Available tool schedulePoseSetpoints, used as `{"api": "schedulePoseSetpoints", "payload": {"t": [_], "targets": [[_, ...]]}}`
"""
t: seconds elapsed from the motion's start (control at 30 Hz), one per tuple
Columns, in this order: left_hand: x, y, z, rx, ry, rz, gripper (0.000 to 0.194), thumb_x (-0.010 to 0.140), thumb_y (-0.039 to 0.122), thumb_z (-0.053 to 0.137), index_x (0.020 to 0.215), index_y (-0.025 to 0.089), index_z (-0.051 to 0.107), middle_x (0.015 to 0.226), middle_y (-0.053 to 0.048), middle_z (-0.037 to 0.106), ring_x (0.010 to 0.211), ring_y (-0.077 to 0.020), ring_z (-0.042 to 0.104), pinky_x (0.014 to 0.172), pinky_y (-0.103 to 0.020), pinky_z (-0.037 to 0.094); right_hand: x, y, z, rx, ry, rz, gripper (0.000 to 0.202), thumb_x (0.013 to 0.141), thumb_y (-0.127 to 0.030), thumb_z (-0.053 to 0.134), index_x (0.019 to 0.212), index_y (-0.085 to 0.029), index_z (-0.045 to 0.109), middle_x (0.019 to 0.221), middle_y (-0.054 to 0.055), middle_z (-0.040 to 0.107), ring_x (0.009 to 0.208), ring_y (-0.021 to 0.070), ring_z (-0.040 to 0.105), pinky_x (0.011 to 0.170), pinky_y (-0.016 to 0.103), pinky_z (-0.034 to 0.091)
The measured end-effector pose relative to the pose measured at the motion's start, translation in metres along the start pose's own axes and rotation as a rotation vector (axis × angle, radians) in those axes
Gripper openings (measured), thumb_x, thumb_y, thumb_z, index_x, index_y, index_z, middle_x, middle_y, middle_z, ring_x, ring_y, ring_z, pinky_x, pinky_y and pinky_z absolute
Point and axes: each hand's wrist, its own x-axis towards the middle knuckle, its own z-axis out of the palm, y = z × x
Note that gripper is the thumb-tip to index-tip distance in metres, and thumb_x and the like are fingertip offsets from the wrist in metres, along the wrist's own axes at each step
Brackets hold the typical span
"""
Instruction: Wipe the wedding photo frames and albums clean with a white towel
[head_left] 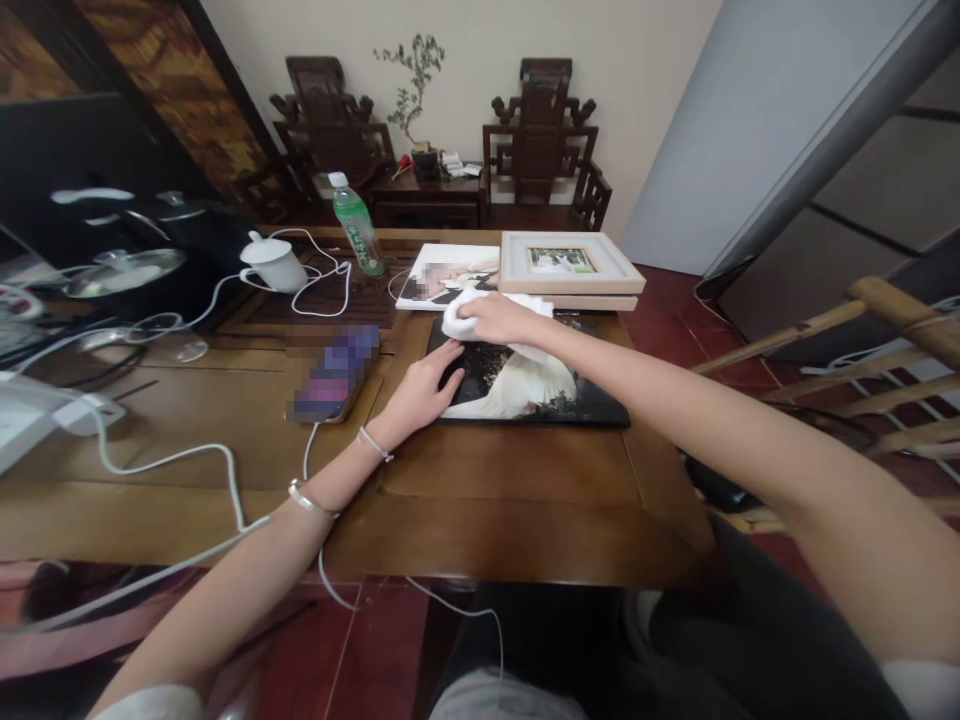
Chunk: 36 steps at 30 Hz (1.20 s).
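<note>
A dark photo panel [525,390] showing a white dress lies flat on the wooden table. Across its far left part, my right hand [499,318] presses a bunched white cloth [469,312], fingers closed round it. Part of the cloth spreads out to the right, beneath my hand and wrist. My left hand [431,385] rests on the panel's left edge with its fingers stretched out and the thumb apart, holding nothing. Just beyond the panel are a white photo print [450,270] and a light wooden picture frame [570,262], which sits on another frame.
Left of the panel lies a phone [337,375] with a white cable. Farther back stand a lidded white cup [276,262] and a green-labelled bottle [358,225]. White cables, a power strip [30,415] and a pot [135,280] occupy the left side. A wooden chair [892,360] stands at right.
</note>
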Motion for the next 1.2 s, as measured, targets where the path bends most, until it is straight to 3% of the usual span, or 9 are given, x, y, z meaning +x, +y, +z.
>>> {"api": "schedulePoseSetpoints", "payload": {"t": [0.17,0.3,0.5,0.63,0.73,0.83,0.97,1.1,1.2], "targets": [[-0.001,-0.002,0.000,0.005,0.004,0.000,0.046,0.095,0.037,0.043,0.129,0.010,0.059,0.138,-0.016,0.058,0.131,-0.0293,0.052,0.112,-0.049,0.041,0.033,-0.012,-0.001,-0.055,-0.048,-0.094,0.029,0.075,-0.006,0.045,0.095,-0.012,0.066,0.110,0.012,0.068,0.093,0.0220,0.056,0.073,0.029,0.031],[-0.001,-0.002,0.000,-0.013,0.004,0.002,0.045,0.095,0.036,0.044,0.130,0.012,0.059,0.139,-0.015,0.057,0.133,-0.0288,0.050,0.113,-0.049,0.039,0.025,0.007,-0.006,0.025,-0.053,-0.112,0.024,0.072,-0.002,0.041,0.083,-0.015,0.058,0.102,0.011,0.067,0.090,0.0209,0.054,0.074,0.029,0.032],[-0.001,-0.002,0.000,-0.014,-0.020,0.014,0.047,0.096,0.035,0.043,0.131,0.008,0.056,0.142,-0.018,0.053,0.137,-0.0281,0.046,0.116,-0.047,0.036,-0.033,0.065,-0.018,0.182,-0.046,-0.022,0.017,0.060,-0.004,0.042,0.068,-0.020,0.044,0.081,0.004,0.058,0.082,0.0206,0.052,0.074,0.031,0.036],[-0.001,-0.003,0.001,-0.008,-0.020,0.020,0.046,0.096,0.034,0.043,0.132,0.009,0.056,0.142,-0.018,0.053,0.137,-0.0278,0.045,0.116,-0.047,0.036,-0.081,0.102,-0.027,0.177,-0.035,0.113,0.017,0.057,-0.009,0.045,0.069,-0.020,0.048,0.085,0.006,0.059,0.083,0.0241,0.054,0.073,0.034,0.039],[-0.001,-0.003,0.001,-0.018,-0.017,0.016,0.046,0.096,0.034,0.043,0.132,0.009,0.055,0.142,-0.018,0.053,0.137,-0.0289,0.044,0.116,-0.048,0.035,-0.110,0.117,-0.025,0.121,0.013,0.164,0.020,0.057,-0.011,0.046,0.074,-0.021,0.053,0.089,0.007,0.063,0.087,0.0260,0.055,0.074,0.033,0.039],[-0.001,-0.002,0.001,-0.026,-0.018,0.011,0.047,0.096,0.035,0.043,0.132,0.009,0.056,0.142,-0.018,0.053,0.137,-0.0295,0.045,0.116,-0.049,0.035,-0.136,0.108,-0.017,0.080,0.031,0.152,0.022,0.059,-0.013,0.044,0.075,-0.020,0.056,0.083,0.005,0.063,0.081,0.0236,0.054,0.072,0.032,0.037],[-0.002,-0.002,0.000,-0.015,-0.013,0.021,0.047,0.096,0.035,0.042,0.131,0.007,0.056,0.142,-0.020,0.053,0.137,-0.0292,0.045,0.116,-0.048,0.035,-0.170,0.070,-0.003,0.125,-0.006,0.068,0.019,0.060,-0.010,0.039,0.068,-0.020,0.053,0.067,0.001,0.055,0.069,0.0189,0.051,0.068,0.030,0.033],[-0.002,-0.002,0.001,0.000,-0.009,0.023,0.048,0.096,0.035,0.042,0.131,0.005,0.057,0.142,-0.021,0.053,0.137,-0.0292,0.045,0.116,-0.047,0.035,-0.202,0.030,0.003,0.182,-0.049,0.022,0.024,0.061,-0.004,0.037,0.069,-0.021,0.052,0.067,0.000,0.054,0.068,0.0172,0.051,0.069,0.029,0.033],[-0.002,-0.002,0.000,0.000,-0.010,0.020,0.047,0.096,0.035,0.042,0.131,0.007,0.057,0.142,-0.019,0.052,0.137,-0.0290,0.045,0.116,-0.048,0.035,-0.212,0.013,-0.001,0.207,-0.150,0.028,0.025,0.063,-0.002,0.037,0.069,-0.021,0.052,0.067,-0.001,0.054,0.070,0.0166,0.052,0.069,0.028,0.033]]}}
